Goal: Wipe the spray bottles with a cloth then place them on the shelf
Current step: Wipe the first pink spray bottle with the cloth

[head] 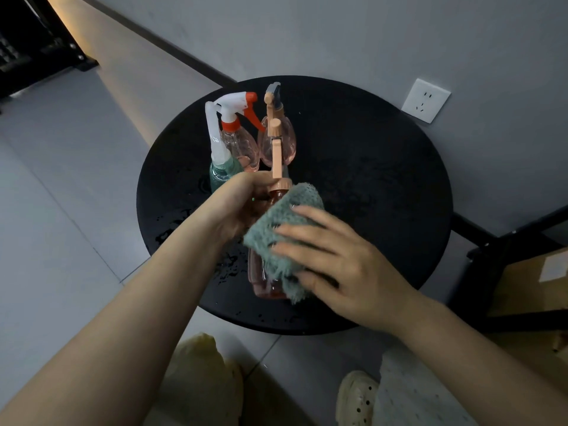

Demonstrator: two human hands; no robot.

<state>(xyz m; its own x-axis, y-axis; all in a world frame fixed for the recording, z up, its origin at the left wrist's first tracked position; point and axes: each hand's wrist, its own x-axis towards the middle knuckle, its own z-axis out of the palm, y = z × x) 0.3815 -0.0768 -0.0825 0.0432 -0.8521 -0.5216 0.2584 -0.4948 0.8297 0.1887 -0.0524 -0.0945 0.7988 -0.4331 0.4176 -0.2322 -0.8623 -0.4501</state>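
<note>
My left hand (242, 204) grips the neck of a pink spray bottle (264, 278) with a peach trigger head, held over the round black table (384, 179). My right hand (335, 259) holds a grey-green cloth (282, 222) wrapped against the bottle's right side, fingers spread over the cloth and thumb under it. Three more spray bottles stand at the table's back left: a teal one with a white head (219, 173), a pink one with a white and red head (239, 142), and a pink one with a peach head (278, 139).
Water drops lie on the table's left front part. A dark shelf unit (522, 272) with a cardboard box stands at the right. Another dark rack (33, 44) is at the far upper left. A wall socket (425, 100) sits behind the table. My shoe (356, 398) is below.
</note>
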